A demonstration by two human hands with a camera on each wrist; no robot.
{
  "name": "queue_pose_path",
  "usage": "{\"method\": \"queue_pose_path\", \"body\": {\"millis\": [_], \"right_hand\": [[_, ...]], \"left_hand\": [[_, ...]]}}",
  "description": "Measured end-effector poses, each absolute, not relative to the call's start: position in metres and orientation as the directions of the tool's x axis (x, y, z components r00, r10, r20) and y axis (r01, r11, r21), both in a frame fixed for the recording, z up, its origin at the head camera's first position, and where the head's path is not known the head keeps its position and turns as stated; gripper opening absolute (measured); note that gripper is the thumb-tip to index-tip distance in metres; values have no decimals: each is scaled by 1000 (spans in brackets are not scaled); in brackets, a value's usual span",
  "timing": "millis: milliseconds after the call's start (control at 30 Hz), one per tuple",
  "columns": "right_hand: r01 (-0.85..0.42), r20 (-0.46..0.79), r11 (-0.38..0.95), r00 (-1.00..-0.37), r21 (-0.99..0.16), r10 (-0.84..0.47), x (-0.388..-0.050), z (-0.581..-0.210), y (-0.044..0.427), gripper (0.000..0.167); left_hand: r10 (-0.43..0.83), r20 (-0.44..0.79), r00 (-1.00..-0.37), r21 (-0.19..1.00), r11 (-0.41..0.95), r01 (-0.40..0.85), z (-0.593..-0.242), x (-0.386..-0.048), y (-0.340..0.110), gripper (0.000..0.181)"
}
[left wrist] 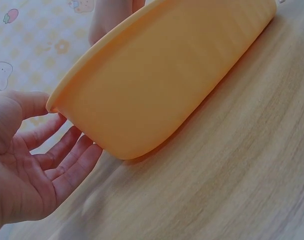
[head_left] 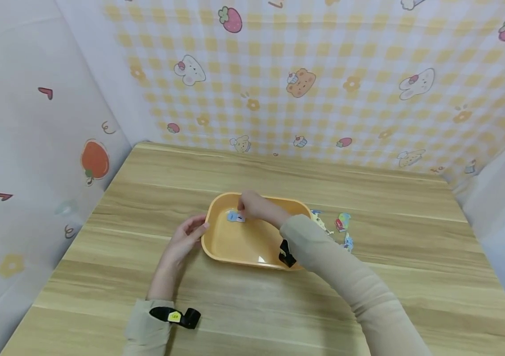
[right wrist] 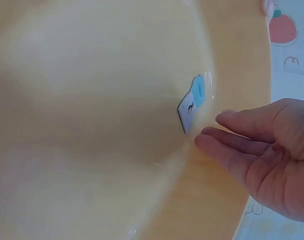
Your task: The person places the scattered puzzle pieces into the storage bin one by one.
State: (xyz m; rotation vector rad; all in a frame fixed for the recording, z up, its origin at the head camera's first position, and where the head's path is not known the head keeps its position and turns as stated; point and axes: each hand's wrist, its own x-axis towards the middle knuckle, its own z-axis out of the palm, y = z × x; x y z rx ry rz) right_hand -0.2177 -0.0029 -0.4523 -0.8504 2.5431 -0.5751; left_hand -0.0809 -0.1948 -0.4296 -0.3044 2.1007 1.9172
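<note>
Head view shows a yellow label (head_left: 174, 317) on the left wrist, its writing too small to read. The left hand (head_left: 189, 233) holds the left end of the orange tub (head_left: 223, 244), mid-desk. A blue-and-white piece (right wrist: 194, 102) with a small dark picture lies inside, near the back left corner. The right hand (right wrist: 271, 152) is just beside it, thumb and fingers a bit apart, holding nothing. The right sleeve (head_left: 346, 277) hides part of the tub and some bright bits (head_left: 342, 221) on the desk (head_left: 101, 257) past its right end.

Wears long, plain, pale beige sleeves (head_left: 346, 277), creased in fine folds on the right side. Has a black strap (head_left: 159, 312) around the left cuff (head_left: 161, 303), bearing a small yellow label (head_left: 174, 316) and stubby black block (head_left: 191, 318). Carries a black wrist device (head_left: 286, 254) on the right.
</note>
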Motion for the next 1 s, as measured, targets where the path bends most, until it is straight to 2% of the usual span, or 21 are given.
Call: {"method": "queue_pose_path", "body": {"millis": [67, 167, 333, 400, 567, 733, 1000], "right_hand": [[-402, -276, 762, -762, -507, -586, -200, -420, -1, 10], [-313, -304, 788, -797, -530, -521, -182, -386, 5, 16], [-223, -289, 741, -820, -633, -494, -176, -365, 26, 21], [-162, -291, 709, -833, -686, -471, -179, -362, 37, 22], [-112, -217, 642, -885, -759, -412, -186, -353, 72, 25], [-89, -210, 703, -921, -706, -328, -186, -354, 114, 28], [-30, -225, 772, -949, -635, -222, -179, -376, 164, 28]], "left_hand": [[37, -345, -938, 935, 100, -340, -429, -81, -194, 44], [43, -349, -936, 934, 99, -344, -429, -81, -194, 46], [44, -357, -933, 932, 90, -352, -429, -81, -193, 47], [39, -360, -932, 931, 87, -356, -429, -82, -193, 47], [23, -362, -932, 929, 89, -359, -429, -82, -194, 46], [36, -354, -935, 932, 97, -349, -428, -81, -195, 47], [49, -343, -938, 936, 103, -337, -426, -80, -196, 49]]}}
